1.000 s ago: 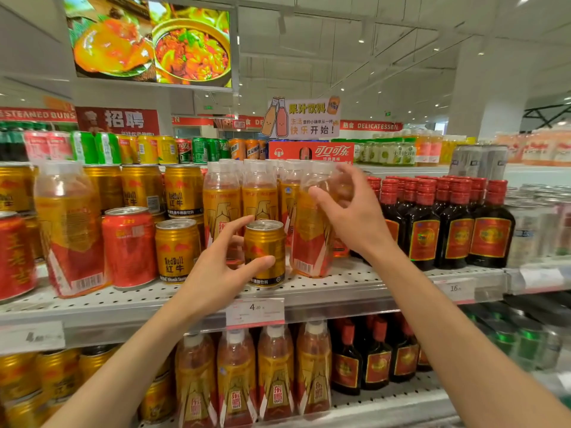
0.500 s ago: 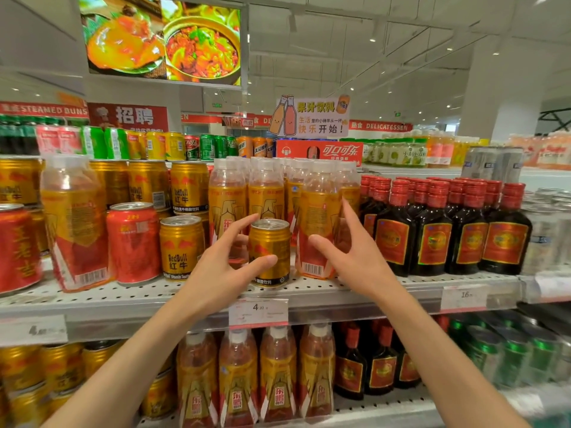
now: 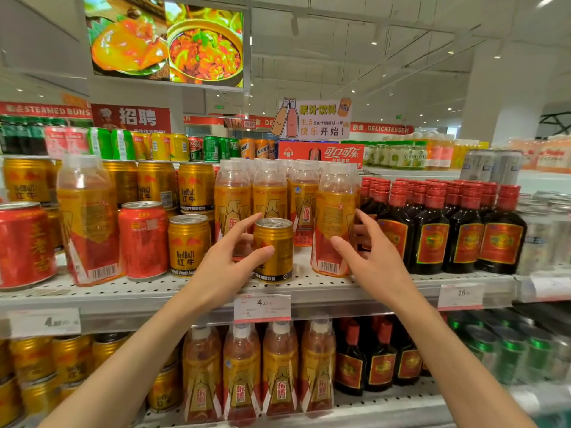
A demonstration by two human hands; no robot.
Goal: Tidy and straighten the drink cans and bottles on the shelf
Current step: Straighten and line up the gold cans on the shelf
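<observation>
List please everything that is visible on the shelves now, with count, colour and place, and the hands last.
small gold can: one, gold, middle shelf front, held
Red Bull cans: several, gold, middle shelf left
red cans: two at front, red, middle shelf left
orange drink bottles: many, orange with clear tops, middle shelf centre; more below
dark bottles: many, dark with red caps, middle shelf right
price tag: one, white and red, shelf edge
left hand: fingers round the small gold can
right hand: fingers spread round an orange drink bottle, contact unclear

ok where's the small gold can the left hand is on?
Head view, centre: the small gold can stands at the shelf front edge above the 4.20 price tag, gripped by the left hand.
</observation>
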